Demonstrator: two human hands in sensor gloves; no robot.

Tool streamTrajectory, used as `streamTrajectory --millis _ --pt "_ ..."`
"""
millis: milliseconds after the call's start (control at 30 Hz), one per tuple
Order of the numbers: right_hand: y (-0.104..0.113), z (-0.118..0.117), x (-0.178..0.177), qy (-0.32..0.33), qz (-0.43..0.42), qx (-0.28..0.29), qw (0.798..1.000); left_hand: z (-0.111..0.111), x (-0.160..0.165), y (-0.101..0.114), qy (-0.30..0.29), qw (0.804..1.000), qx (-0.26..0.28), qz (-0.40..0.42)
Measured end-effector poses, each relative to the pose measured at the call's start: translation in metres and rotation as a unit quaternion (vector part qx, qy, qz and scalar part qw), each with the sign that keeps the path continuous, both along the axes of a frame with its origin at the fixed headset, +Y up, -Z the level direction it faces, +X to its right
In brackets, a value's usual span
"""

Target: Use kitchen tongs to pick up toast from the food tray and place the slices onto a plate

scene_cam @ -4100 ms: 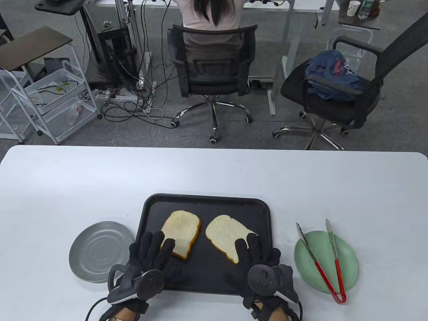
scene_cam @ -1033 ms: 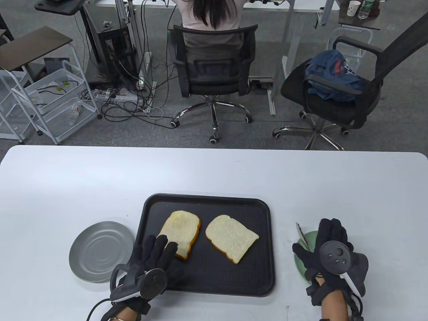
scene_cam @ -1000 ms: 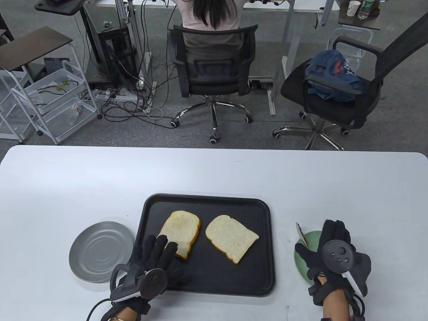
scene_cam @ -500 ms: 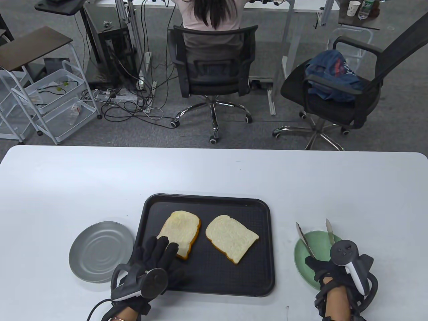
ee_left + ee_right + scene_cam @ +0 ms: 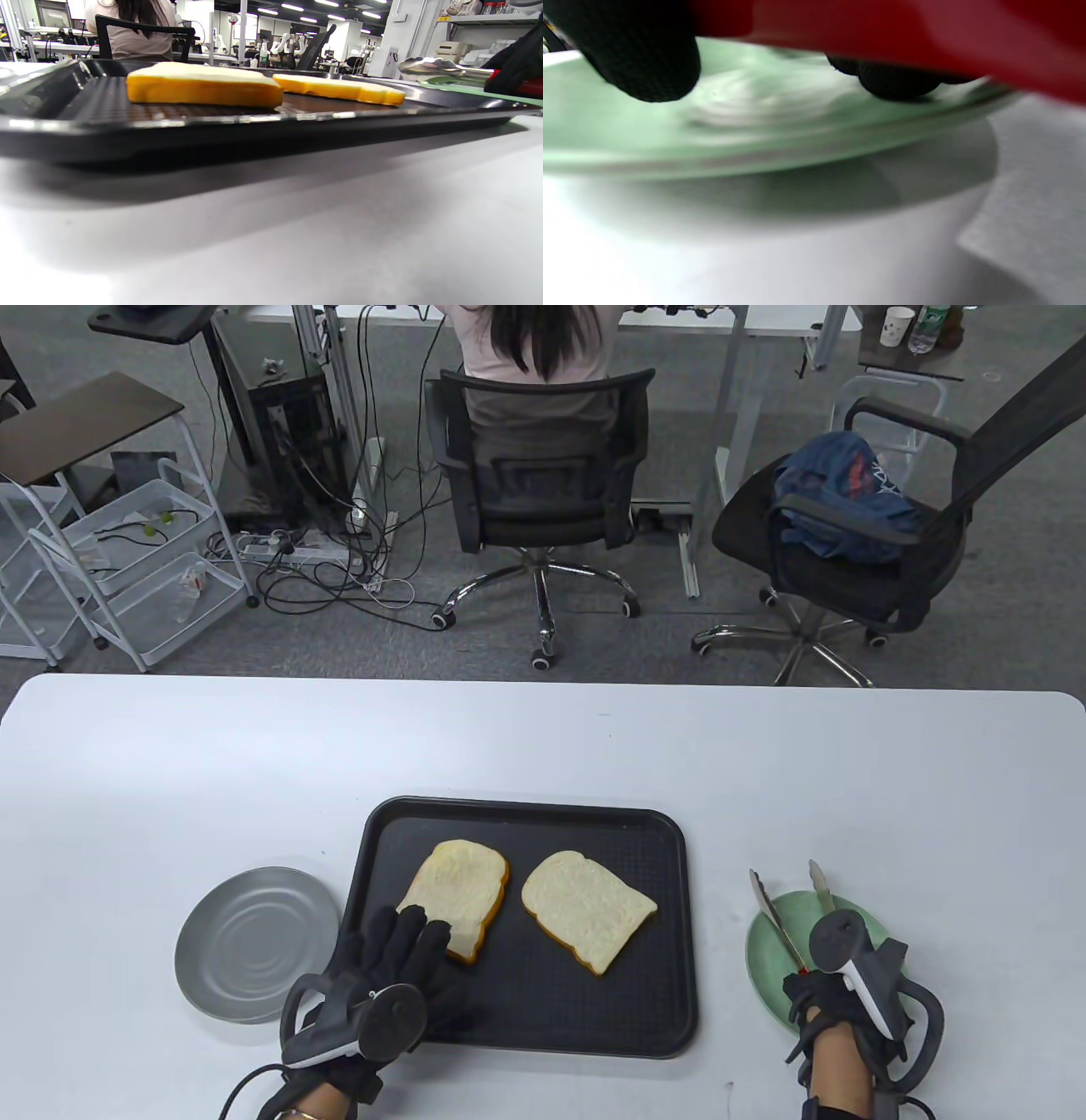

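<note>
Two slices of toast lie flat on the black food tray [image 5: 543, 1010]: the left slice [image 5: 458, 878] and the right slice [image 5: 585, 916]. My left hand [image 5: 407, 933] rests flat on the tray's front left, its straight fingertips touching the left slice's near edge. Red-handled metal tongs [image 5: 776, 912] lie over the green plate [image 5: 764, 963] to the tray's right. My right hand [image 5: 819, 988] grips the red handles there. In the right wrist view black fingertips [image 5: 640, 55] curl around the red handle [image 5: 925, 34] just above the green plate [image 5: 712, 118].
A silver plate [image 5: 246, 942] sits to the left of the tray. White tabletop [image 5: 543, 738] stretches beyond the tray. Office chairs and a seated person are behind the table's far edge.
My right hand left the right slice, crossed to the green plate and closed on the tongs' handles; the right tong arm has swung inward. My left hand slid back slightly and stays on the tray.
</note>
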State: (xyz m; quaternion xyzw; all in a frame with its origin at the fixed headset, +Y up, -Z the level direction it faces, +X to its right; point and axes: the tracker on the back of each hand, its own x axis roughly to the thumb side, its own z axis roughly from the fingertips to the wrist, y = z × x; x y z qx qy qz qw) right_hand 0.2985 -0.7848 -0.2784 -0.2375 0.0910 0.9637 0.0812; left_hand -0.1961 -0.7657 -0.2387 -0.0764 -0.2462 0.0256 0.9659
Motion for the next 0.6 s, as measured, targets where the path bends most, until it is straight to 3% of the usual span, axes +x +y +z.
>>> streamTrajectory --millis 267,400,600 --pt "0.043 0.009 -0.036 0.068 -0.038 0.115 0.99 0.0 0.001 0.0 -0.004 1.0 0.001 0.005" --pt "0.068 0.014 -0.068 0.124 -0.072 0.189 0.972 0.001 0.0 0.001 -0.003 1.0 0.004 0.012" --pt "0.077 0.018 -0.114 0.181 -0.096 0.221 0.953 0.0 -0.003 0.001 0.001 1.0 0.003 0.016"
